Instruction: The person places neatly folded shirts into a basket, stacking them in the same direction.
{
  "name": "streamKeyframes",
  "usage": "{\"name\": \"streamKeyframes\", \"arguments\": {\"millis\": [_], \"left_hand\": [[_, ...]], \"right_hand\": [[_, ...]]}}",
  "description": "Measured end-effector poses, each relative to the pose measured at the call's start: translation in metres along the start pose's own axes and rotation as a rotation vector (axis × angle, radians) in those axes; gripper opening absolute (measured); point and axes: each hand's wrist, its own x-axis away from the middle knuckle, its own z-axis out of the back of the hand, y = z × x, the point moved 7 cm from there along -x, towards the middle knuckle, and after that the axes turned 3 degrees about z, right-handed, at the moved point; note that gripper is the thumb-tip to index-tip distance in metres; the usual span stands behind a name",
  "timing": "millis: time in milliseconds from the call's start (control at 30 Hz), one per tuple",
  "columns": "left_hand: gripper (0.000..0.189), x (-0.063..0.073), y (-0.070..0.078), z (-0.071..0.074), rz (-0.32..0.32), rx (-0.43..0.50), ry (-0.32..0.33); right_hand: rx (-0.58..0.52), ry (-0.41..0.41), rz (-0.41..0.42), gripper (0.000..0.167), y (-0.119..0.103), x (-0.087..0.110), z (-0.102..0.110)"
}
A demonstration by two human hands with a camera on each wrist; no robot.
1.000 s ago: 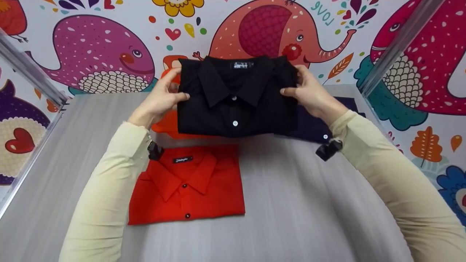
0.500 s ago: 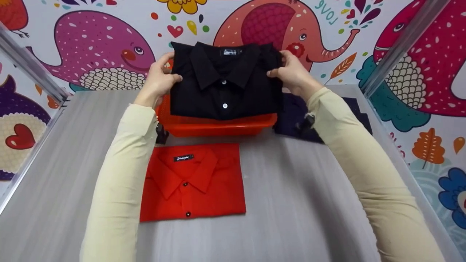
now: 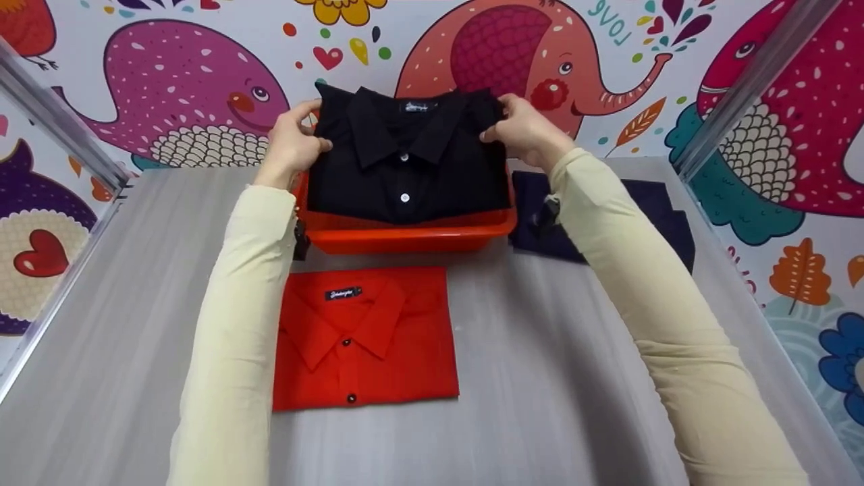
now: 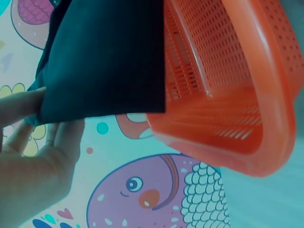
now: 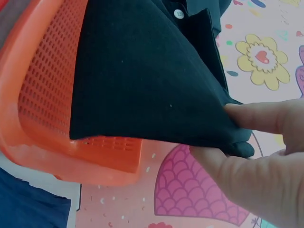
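Shirt of folded black fabric (image 3: 435,179), collared and white-buttoned, hangs tilted over an orange-red perforated plastic basket (image 3: 412,241), its lower edge showing just within the front rim; from my screens I can't quite tell whether it touches the basket's floor. I have the left hand (image 3: 295,143) pinching one side edge between thumb and fingers, and the right hand (image 3: 532,131) pinching the opposite one, both closed down to the cloth. Nearer me, a folded bright-red collared shirt (image 3: 374,337) lies on the pale grey wood-grain table (image 3: 540,405), and a folded navy garment (image 3: 651,196) sits right of the basket.
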Motion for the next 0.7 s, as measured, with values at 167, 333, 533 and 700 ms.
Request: {"name": "streamKeyframes", "arguments": {"millis": [167, 333, 533, 700], "left_hand": [[0.066, -0.001, -0.006, 0.002, -0.001, -0.064, 0.028], [0.067, 0.000, -0.017, -0.001, -0.016, -0.104, -0.075], [0.063, 0.003, -0.030, -0.004, -0.036, -0.183, -0.196], [0.062, 0.005, -0.042, -0.005, -0.019, -0.172, -0.234]], "right_hand": [[-0.003, -0.026, 0.020, 0.072, 0.002, -0.004, -0.009], [0.064, -0.056, 0.029, 0.066, 0.013, -0.004, -0.006], [0.163, -0.087, 0.010, 0.057, 0.031, -0.001, 0.005], [0.195, -0.111, 0.023, 0.050, 0.040, 0.001, 0.005]]}}
